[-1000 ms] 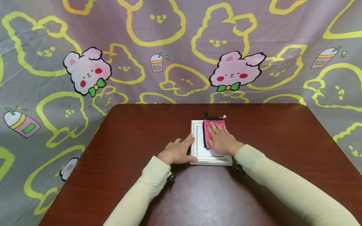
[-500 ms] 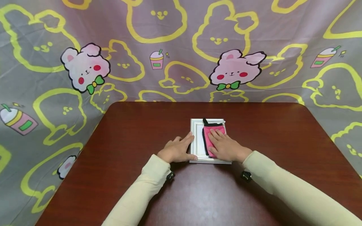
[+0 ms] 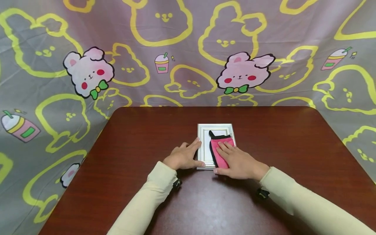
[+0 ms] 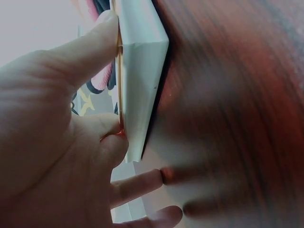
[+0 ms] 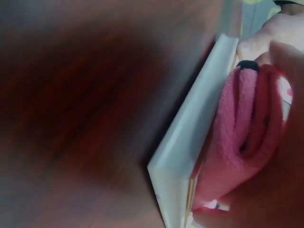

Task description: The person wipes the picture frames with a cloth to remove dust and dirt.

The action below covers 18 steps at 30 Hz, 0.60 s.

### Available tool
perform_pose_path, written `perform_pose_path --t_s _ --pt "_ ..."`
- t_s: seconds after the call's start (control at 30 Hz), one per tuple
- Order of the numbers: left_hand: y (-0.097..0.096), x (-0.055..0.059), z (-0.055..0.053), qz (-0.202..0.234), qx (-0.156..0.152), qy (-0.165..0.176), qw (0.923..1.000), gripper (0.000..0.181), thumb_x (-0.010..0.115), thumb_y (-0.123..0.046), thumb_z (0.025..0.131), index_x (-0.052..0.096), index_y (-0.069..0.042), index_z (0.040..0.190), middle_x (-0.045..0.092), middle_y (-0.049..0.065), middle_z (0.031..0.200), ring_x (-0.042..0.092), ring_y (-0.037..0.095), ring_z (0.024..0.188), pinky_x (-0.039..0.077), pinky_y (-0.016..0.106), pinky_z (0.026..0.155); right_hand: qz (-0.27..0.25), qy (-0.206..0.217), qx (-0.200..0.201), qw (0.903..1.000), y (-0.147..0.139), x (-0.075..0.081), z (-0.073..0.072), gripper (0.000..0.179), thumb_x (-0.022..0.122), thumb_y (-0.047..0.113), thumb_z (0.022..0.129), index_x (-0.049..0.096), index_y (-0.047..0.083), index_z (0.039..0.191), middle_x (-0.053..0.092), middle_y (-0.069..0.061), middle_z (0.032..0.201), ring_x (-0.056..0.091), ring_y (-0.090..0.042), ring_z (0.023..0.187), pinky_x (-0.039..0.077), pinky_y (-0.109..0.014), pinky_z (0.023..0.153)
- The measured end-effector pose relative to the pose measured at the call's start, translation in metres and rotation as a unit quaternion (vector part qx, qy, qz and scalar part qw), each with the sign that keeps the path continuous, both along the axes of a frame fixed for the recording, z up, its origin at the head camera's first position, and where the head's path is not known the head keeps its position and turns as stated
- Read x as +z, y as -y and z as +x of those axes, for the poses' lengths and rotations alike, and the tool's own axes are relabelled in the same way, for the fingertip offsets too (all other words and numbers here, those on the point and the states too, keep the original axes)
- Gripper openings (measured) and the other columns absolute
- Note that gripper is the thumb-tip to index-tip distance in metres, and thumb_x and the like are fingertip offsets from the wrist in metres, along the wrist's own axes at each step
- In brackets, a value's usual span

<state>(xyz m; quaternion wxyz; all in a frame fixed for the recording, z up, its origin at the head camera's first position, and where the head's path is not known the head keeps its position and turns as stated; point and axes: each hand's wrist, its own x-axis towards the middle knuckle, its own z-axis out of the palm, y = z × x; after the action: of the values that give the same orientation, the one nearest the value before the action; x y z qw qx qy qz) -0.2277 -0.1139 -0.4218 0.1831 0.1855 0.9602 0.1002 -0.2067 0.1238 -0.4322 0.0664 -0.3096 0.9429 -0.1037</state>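
Observation:
A white picture frame [image 3: 200,130] lies flat on the table. On its right part lies a folded pink cloth [image 3: 216,156] with black edging and a black loop, overlapping the front edge. My right hand [image 3: 243,163] presses it down with extended fingers, thumb stretched toward the front edge. In the right wrist view the cloth [image 5: 225,142] shows thick folds above the frame's side [image 5: 190,128]. My left hand [image 3: 182,157] rests along the frame's left edge, thumb near the front corner. Fingertips and thumb touch the border [image 4: 137,85] in the left wrist view; two lower fingers reach beside it.
The dark red-brown table [image 3: 152,130] extends around the frame on all sides. A grey curtain [image 3: 188,52] with yellow outlines and cartoon rabbits hangs behind and beside the table. Small black devices [image 3: 262,193] sit at both wrists.
My right hand has drawn the cloth from the frame's far end down toward its front edge, uncovering the far border. The left hand stays in place on the left edge.

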Motion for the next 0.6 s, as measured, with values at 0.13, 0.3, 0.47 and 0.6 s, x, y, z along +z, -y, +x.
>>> perform_pose_path --t_s 0.13,0.3,0.47,0.6 --pt "-0.001 0.001 0.002 0.0 0.003 0.0 1.0 0.088 0.063 -0.059 0.089 0.023 -0.024 0.159 0.011 -0.008 0.169 0.034 0.03 0.147 0.04 0.052 0.108 -0.064 -0.076 -0.038 0.9943 0.001 0.002 0.002 0.064 0.064 0.046 0.091 0.059 0.001 0.136 0.059 -0.02 0.14 0.056 -0.038 0.129 0.047 -0.052 0.105" --pt "-0.001 0.0 0.002 0.006 -0.004 -0.006 1.0 0.088 0.063 -0.059 0.089 0.024 -0.024 0.159 0.012 -0.006 0.169 0.035 0.032 0.146 0.041 0.053 0.107 -0.105 -0.164 -0.13 0.9721 0.007 0.009 0.006 0.042 0.072 0.034 0.085 0.069 0.002 0.112 0.071 -0.015 0.104 0.065 -0.029 0.088 0.057 -0.046 0.07" --pt "0.001 -0.002 0.001 0.001 -0.007 -0.014 0.9999 0.088 0.063 -0.061 0.088 0.025 -0.024 0.159 0.013 -0.007 0.169 0.036 0.031 0.145 0.042 0.053 0.105 0.009 -0.1 -0.177 0.9792 0.017 0.009 0.011 0.07 0.066 0.06 0.083 0.059 -0.001 0.116 0.061 -0.022 0.105 0.061 -0.034 0.087 0.055 -0.049 0.059" --pt "0.001 -0.001 0.001 0.006 -0.004 -0.014 0.9999 0.088 0.064 -0.06 0.088 0.025 -0.024 0.159 0.013 -0.007 0.169 0.037 0.031 0.145 0.042 0.053 0.105 0.049 -0.064 -0.193 0.9779 0.024 0.007 0.01 0.083 0.064 0.07 0.078 0.053 0.001 0.124 0.058 -0.025 0.112 0.059 -0.037 0.092 0.053 -0.049 0.06"
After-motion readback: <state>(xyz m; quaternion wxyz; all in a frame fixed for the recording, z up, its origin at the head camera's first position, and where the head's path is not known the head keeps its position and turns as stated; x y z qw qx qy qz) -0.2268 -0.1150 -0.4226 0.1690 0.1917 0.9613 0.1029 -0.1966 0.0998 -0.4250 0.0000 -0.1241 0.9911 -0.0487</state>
